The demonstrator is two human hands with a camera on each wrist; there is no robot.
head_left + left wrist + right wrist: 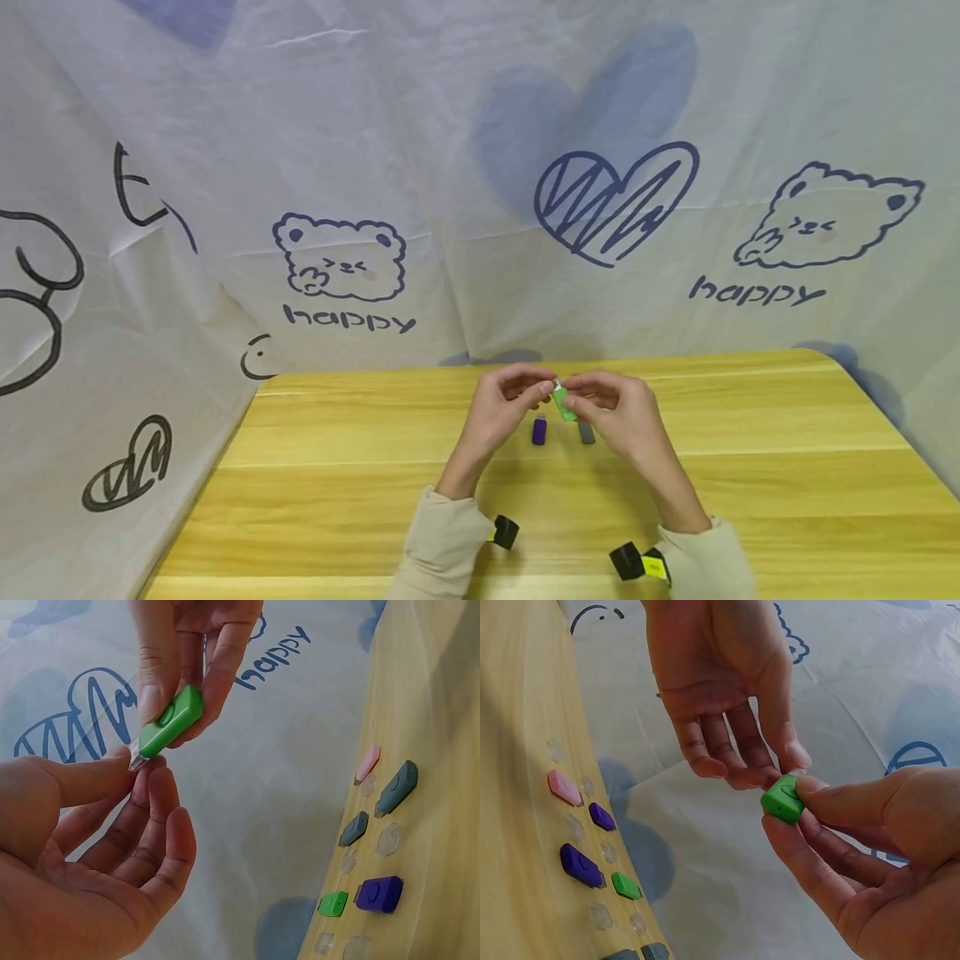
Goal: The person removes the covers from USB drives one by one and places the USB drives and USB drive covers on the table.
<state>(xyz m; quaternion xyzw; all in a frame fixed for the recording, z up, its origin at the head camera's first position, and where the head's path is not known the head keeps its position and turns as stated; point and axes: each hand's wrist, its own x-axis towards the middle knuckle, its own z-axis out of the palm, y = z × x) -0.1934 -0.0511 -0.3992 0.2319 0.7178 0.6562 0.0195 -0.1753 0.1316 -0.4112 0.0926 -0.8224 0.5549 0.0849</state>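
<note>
Above the table a green USB flash drive point(564, 402) is held between both hands. My right hand point(622, 412) pinches its green body between thumb and fingers. The left hand point(498, 408) pinches the other end with thumb and forefinger, where a clear cap point(136, 754) covers the plug; the remaining left fingers are loosely bent. From the right wrist view, the left fingertips partly hide that end. Beneath the hands lie a purple USB flash drive point(539, 430) and a grey USB flash drive point(587, 432), the grey one partly covered by the right hand.
On the wooden table point(337, 483) lie several more drives, among them a pink one point(368, 763) and a smaller green one point(333, 904). Clear caps point(388, 840) lie beside them. A printed white cloth point(465, 167) hangs behind the table and along its left side.
</note>
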